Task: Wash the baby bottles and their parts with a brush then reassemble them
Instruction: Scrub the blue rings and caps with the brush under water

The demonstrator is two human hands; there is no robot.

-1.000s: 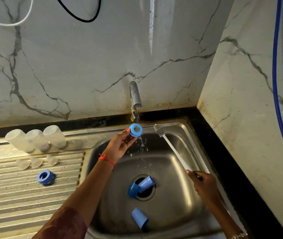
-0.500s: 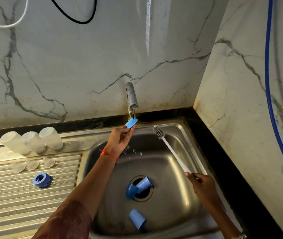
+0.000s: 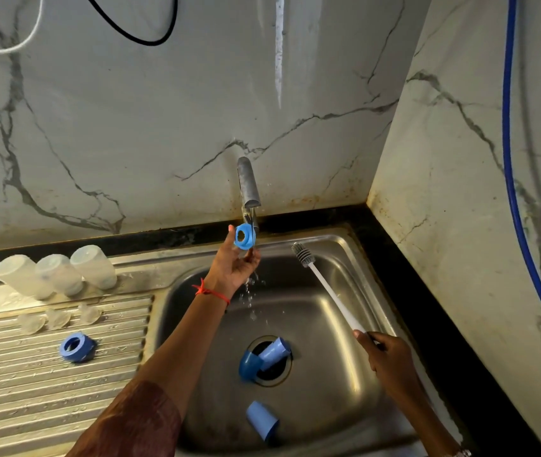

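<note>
Fingertips [image 3: 230,235] of L hand [image 3: 234,270] pinch blue ring [image 3: 244,237] by its rim, other fingers loosely spread below. Ring sits right under tap [image 3: 247,183] spout, thin stream over it, drops falling off palm. Judgement: rinse step; a rim-only grip leaves hole + inner face open to water.

R hand [image 3: 391,357] curled tight round end of brush [image 3: 331,296] handle. Bristle head points up toward back of sink [image 3: 345,240], well apart from ring. Parked but ready, I think.

Materials:
- Ring = hard opaque blue plastic, short cylinder w/ round hole.
- Brush = thin white stick, grey ribbed head, maybe silicone (guess).
- Sink + draining board [image 3: 48,390] = dull steel; board ridged so water runs off.

Placement:
- 3 cloudy clear bottles [image 3: 60,273] side by side at back of board, prob. left to drain; can't tell which end is down.
- 3 soft clear teats [image 3: 58,318] in a row just in front.
- 2nd ring [image 3: 77,347] on ridges, near teats.
- 3 blue caps [image 3: 262,420] in basin, two touching at drain hole; prob. the unwashed queue.

Reassembly not started.
</note>
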